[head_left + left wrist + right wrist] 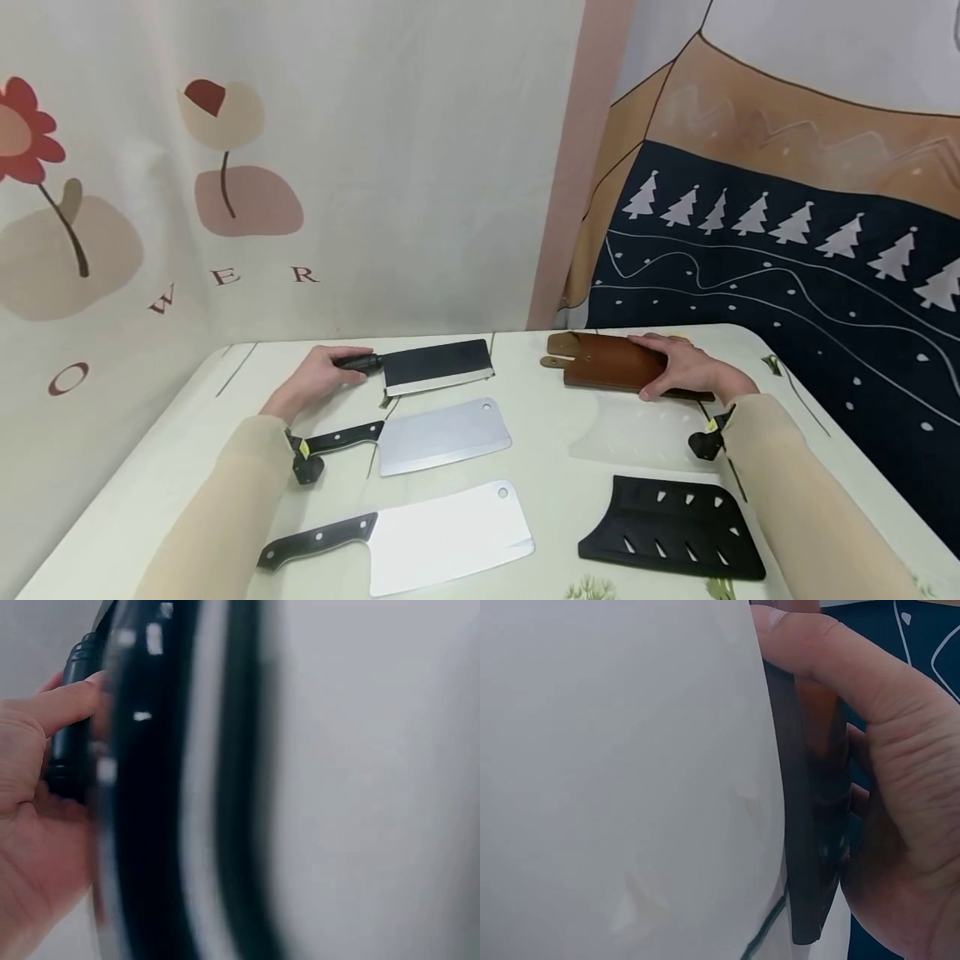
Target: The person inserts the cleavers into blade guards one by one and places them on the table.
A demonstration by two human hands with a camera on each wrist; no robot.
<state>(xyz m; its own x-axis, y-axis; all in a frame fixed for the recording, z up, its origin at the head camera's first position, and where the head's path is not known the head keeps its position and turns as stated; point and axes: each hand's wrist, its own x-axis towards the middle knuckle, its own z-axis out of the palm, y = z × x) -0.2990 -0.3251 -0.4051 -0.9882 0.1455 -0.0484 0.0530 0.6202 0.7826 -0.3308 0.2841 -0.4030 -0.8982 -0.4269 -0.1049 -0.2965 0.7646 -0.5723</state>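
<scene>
At the back left of the table, my left hand [318, 379] grips the black handle of a dark-bladed cleaver [435, 364], which lies with its bright edge toward me. In the left wrist view the thumb and fingers close round the ridged handle [69, 750]. Across from it, my right hand [688, 371] holds a brown leather knife sheath [611, 360] by its right part, thumb on the near edge and fingers over the far side. Two strap tabs stick out from the sheath's left end. The right wrist view shows the thumb against the sheath's dark edge [799, 825].
Nearer me on the left lie a silver cleaver [446, 437] and a larger one [450, 537], both black-handled. On the right are a translucent blade cover [633, 433] and a black slotted cover [675, 527]. A printed curtain [420, 167] hangs behind the table.
</scene>
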